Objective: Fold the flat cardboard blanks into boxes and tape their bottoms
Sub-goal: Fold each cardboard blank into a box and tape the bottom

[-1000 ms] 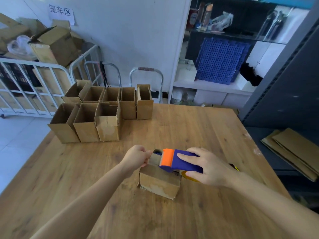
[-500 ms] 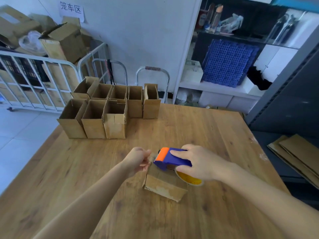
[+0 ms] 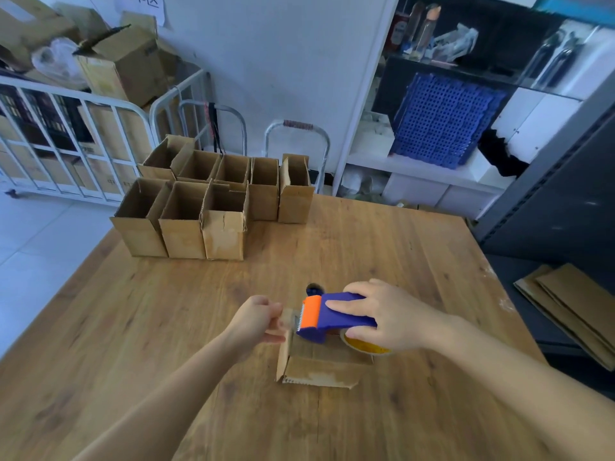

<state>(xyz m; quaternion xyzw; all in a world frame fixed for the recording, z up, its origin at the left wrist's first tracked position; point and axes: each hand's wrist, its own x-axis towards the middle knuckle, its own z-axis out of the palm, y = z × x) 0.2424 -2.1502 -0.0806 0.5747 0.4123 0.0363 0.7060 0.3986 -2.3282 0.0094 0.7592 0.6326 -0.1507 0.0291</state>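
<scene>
Eight folded boxes [image 3: 186, 224] stand open-topped in two rows at the far left of the table [image 3: 366, 244], and on the wall behind them a white sign [image 3: 139, 1] is cut off by the top edge, so its characters can't be read. Near centre, the box being taped [image 3: 319, 367] lies on the wood. The right hand [image 3: 382, 316] is wrapped round the blue-and-orange tape dispenser [image 3: 336, 316] on top of it, the left hand [image 3: 256, 319] pinches the tape end [image 3: 287, 317] at the box's left edge, and flat blanks [image 3: 572, 307] sit stacked off the table to the right.
</scene>
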